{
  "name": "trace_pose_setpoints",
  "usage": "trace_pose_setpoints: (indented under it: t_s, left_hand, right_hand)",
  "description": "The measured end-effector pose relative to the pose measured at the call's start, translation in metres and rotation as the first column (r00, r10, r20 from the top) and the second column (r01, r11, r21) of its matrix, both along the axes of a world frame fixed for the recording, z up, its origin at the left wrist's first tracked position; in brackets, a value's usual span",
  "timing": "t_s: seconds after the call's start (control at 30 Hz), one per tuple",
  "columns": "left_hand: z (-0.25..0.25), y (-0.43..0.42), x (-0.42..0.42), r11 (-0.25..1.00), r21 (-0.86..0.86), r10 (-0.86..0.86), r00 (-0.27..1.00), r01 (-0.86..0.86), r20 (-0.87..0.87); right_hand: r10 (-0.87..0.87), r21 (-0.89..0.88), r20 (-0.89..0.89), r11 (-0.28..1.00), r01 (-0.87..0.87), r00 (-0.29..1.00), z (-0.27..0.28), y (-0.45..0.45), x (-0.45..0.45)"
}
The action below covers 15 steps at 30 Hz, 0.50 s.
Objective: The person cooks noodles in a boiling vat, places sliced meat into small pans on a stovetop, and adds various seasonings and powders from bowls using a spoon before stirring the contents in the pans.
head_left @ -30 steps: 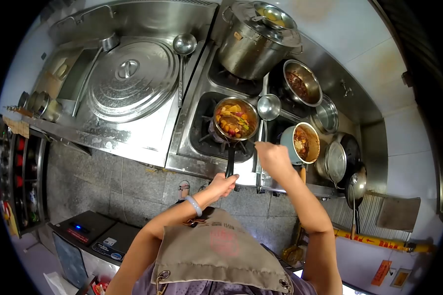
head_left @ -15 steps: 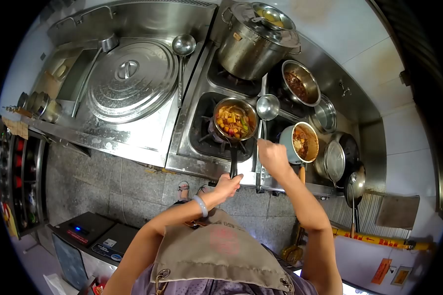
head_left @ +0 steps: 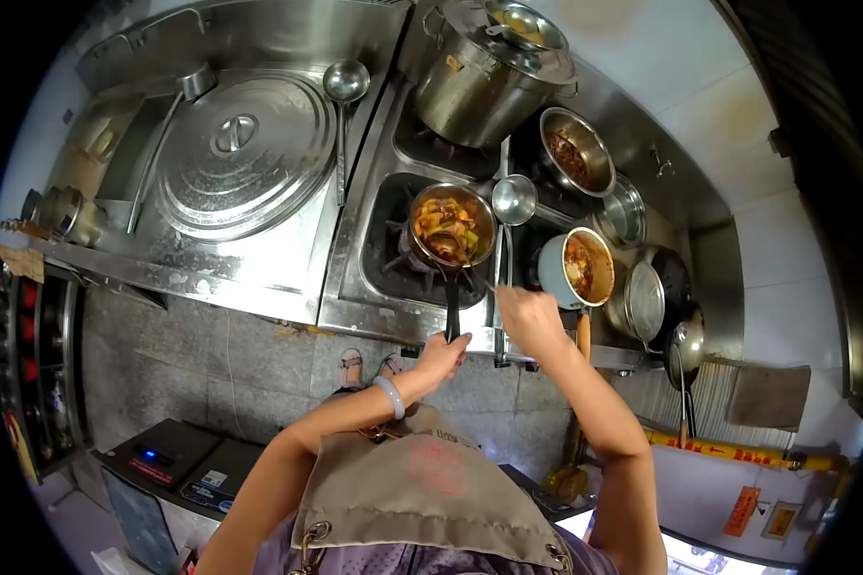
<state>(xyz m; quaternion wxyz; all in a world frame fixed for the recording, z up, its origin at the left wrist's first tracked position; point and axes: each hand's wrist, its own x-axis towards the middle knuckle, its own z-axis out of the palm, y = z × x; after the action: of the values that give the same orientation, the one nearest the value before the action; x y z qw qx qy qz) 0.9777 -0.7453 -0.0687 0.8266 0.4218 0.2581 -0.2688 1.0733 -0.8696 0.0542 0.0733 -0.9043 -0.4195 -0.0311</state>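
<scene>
My left hand (head_left: 442, 356) is wrapped round the black handle of a small frying pan (head_left: 490, 233), which sits over the front left burner. Chopped vegetables in reddish sauce (head_left: 451, 218) fill the pan. My right hand (head_left: 531, 318) is closed on the thin metal handle of a spoon (head_left: 446, 247); its bowl lies in the food at the pan's near side. Just right of the pan rests a metal ladle (head_left: 514, 198). A pale blue saucepan (head_left: 553, 270) with sauce-stained walls stands beside my right hand.
Behind is a tall stockpot (head_left: 470, 101) with a bowl on its lid. A steel bowl of dark food (head_left: 594, 144), a strainer (head_left: 645, 302) and a wok (head_left: 686, 350) line the right. Left are a large round lid (head_left: 244, 182) and a long ladle (head_left: 343, 86).
The spoon's bowl has come down into the near part of the food, and my right hand has shifted slightly lower. The vegetables lie differently. My left hand still grips the pan handle.
</scene>
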Motion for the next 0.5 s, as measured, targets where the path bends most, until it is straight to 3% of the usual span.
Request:
trace_pose_setpoints:
  t_s: [0.07,0.2,0.27,0.33,0.47,0.5]
  left_hand:
    - [-0.007,0.000,-0.001,0.999,-0.032,-0.004,1.000,0.004,0.004]
    - [-0.007,0.003,-0.002,0.998,-0.055,0.009,1.000,-0.008,0.017]
    - [-0.004,0.004,-0.002,0.998,-0.051,0.024,1.000,-0.023,0.019]
    - [-0.005,0.005,-0.004,0.999,-0.041,0.033,0.999,-0.032,0.020]
    - [-0.009,0.017,-0.005,1.000,-0.013,0.028,0.998,-0.027,0.054]
    - [-0.008,0.019,-0.007,1.000,0.001,0.021,0.998,-0.021,0.051]
  right_hand:
    - [0.023,0.033,0.080,0.999,-0.026,0.997,-0.006,0.005,0.013]
    - [-0.021,-0.033,0.079,0.999,0.023,0.997,0.027,0.004,0.000]
    - [-0.009,-0.015,0.055,1.000,0.010,0.998,0.016,-0.003,0.001]
    - [0.030,-0.108,0.053,0.994,-0.024,0.998,-0.002,-0.006,0.008]
    - [-0.045,0.077,0.114,0.996,0.036,0.992,0.002,0.002,0.013]
    - [-0.087,0.034,0.106,0.996,0.084,0.991,0.007,0.005,0.012]
